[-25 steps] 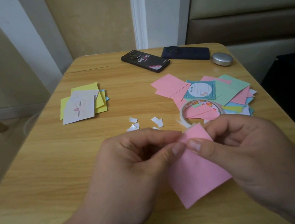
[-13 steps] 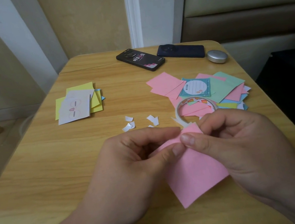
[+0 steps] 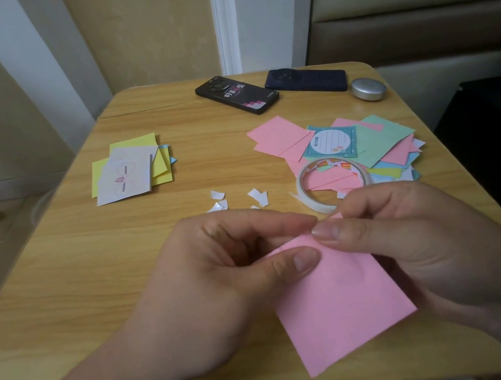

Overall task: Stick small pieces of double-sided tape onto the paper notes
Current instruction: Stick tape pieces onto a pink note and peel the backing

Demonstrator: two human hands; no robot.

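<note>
Wooden table (image 3: 59, 290), light grain, rounded corners, bearing all items. Far edge: black phone (image 3: 237, 95) lying face down beside a dark blue phone (image 3: 307, 81), the two nearly touching; to their right a silver oval case (image 3: 368, 88), lid down, contents hidden. Left of centre: stack of yellow notes (image 3: 156, 159) with a white printed card (image 3: 126, 178) lying on top. Right of centre: loose heap of coloured notes (image 3: 380, 136), pink, green, blue and yellow, overlapping, with a teal printed pad (image 3: 331, 142) on it. Tape roll (image 3: 320, 205), a thin ring lying flat on the near edge of that heap, its near rim partly covered by the right hand. Between stack and roll: several small white backing scraps (image 3: 257, 196), just beyond the left knuckles. Nearest the viewer: one pink note (image 3: 340, 308), tilted, held above the near table edge. Left hand (image 3: 224, 278) grips its upper left part, thumb on the face, fingers curled behind. Right hand (image 3: 419, 243) pinches the upper edge between thumb and curled forefinger; whether a tape piece sits under the fingertips cannot be told.
</note>
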